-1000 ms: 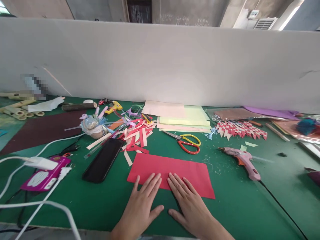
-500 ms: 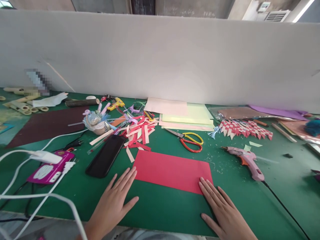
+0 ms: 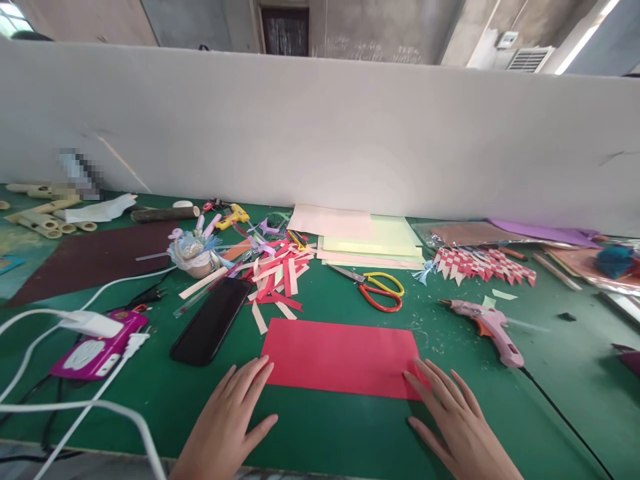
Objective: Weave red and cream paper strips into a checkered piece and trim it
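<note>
A red sheet of paper [image 3: 340,360] lies flat on the green tabletop [image 3: 345,433] in front of me. At its left end, the fingertips of my left hand [image 3: 233,413] touch the edge, fingers stretched and thumb apart. My right hand [image 3: 450,413] rests its fingertips on the right end, also with fingers spread. Beyond the paper lie scissors [image 3: 373,287] with one yellow and one red handle loop. A black phone [image 3: 213,323] is to the left, beside a heap of red and pale paper strips [image 3: 280,273].
A pink glue gun [image 3: 490,327] with a black cord lies at right. Pale paper sheets [image 3: 370,237] and a red-and-white woven paper piece [image 3: 485,265] sit farther back. At left are a purple power strip [image 3: 100,353] with white cables and bamboo pieces [image 3: 45,220].
The red paper has shifted slightly toward me and turned to lie straighter. My right hand's fingers have moved to its right end. The camera view has tilted up a little.
</note>
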Available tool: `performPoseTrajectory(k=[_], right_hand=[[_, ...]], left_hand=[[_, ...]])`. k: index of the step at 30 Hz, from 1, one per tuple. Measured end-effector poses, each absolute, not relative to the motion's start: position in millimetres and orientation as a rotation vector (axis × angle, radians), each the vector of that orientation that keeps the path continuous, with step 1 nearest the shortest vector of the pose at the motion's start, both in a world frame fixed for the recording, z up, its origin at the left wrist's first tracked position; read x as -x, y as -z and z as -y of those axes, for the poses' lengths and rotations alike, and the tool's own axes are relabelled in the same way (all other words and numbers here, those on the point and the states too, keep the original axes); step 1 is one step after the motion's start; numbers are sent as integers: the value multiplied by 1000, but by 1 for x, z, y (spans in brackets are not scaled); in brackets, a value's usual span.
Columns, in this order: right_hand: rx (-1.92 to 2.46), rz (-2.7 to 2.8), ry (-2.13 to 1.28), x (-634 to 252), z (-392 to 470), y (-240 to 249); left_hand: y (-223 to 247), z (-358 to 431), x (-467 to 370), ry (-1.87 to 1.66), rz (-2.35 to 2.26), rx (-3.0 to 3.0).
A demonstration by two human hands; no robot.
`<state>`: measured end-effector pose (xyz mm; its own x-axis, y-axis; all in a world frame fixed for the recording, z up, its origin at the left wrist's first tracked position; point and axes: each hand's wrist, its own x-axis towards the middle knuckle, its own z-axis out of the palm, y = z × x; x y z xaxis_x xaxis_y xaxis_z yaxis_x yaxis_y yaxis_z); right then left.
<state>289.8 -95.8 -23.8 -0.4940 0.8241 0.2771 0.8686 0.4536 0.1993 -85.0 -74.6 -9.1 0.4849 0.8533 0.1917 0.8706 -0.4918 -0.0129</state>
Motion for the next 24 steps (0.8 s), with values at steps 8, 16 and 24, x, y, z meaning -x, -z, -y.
performPoseTrajectory(k=[8,16,24], right_hand=[[1143,2611,489,-257,58,18],[1124,2429,323,-231,36,-12],[825,2335,184,-184,9,-56]], left_hand=[[-11,46,53,207,1375,2816],[-33,20,24,306,919,2767],[-71,-3,-5,537,843,2943]])
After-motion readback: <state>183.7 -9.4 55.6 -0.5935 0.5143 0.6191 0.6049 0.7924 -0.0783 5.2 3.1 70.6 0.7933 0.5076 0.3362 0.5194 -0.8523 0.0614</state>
